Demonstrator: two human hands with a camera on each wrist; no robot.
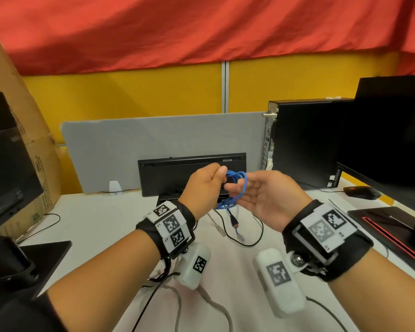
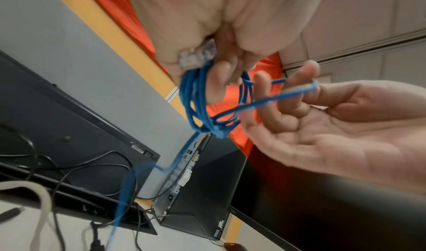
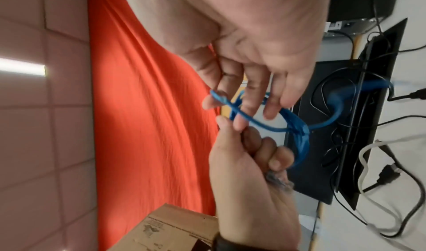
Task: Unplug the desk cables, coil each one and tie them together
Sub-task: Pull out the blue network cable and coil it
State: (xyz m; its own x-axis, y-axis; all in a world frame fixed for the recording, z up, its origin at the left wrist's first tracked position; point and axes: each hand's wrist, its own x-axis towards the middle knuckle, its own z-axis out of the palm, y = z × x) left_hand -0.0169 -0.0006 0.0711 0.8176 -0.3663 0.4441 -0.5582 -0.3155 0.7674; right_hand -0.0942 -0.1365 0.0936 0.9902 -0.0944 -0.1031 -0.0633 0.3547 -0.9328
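Observation:
A blue network cable (image 1: 237, 178) is wound into a small coil held above the desk. My left hand (image 1: 216, 178) grips the coil, fingers curled round its loops (image 2: 196, 98), and the cable's clear plug (image 2: 198, 54) is pressed against the palm. My right hand (image 1: 240, 190) faces it palm up, the other fingers extended. Its thumb and index finger pinch one loose strand (image 3: 265, 123) that crosses the coil. The blue tail (image 1: 225, 204) hangs blurred toward the desk.
On the white desk (image 1: 106, 224) under my hands lie a black cable with a USB plug (image 1: 235, 222) and a grey cable (image 1: 216, 224). A keyboard (image 1: 192, 173) leans on the grey divider (image 1: 153, 140). PC tower (image 1: 304, 144), monitor (image 1: 393, 140) and mouse (image 1: 361, 192) stand right, a cardboard box (image 1: 22, 140) left.

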